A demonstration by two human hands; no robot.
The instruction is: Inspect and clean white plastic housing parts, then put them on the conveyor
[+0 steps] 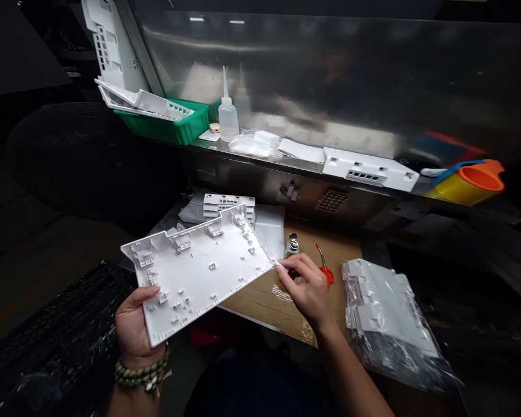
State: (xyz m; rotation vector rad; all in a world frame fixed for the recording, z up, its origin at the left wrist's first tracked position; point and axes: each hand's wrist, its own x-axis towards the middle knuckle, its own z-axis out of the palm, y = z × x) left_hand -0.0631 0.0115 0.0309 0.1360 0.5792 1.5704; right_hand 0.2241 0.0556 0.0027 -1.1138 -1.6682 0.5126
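Currently, the left hand grips a broad white plastic panel by its near left end, the thumb over the inner face and the palm against the edge. Two or more strands of green beaded bracelets circle that wrist. The panel is held up and slanted in front of the person, its clips and ribs facing the camera, partly over a brown cardboard sheet. At its right corner, the right hand has thumb and forefinger drawn together; whether they pinch the corner itself or something small there, I cannot tell.

Just beyond the right hand stand a small bottle with a shiny metal cap and a red-handled tool. Behind the panel lie a stack of white slotted plastic parts and flat clear plastic bags. To the right, clear wrapping covers white plastic panels. On the metal ledge above are a green plastic bin, a translucent squeeze bottle with a long nozzle and a white slotted panel.
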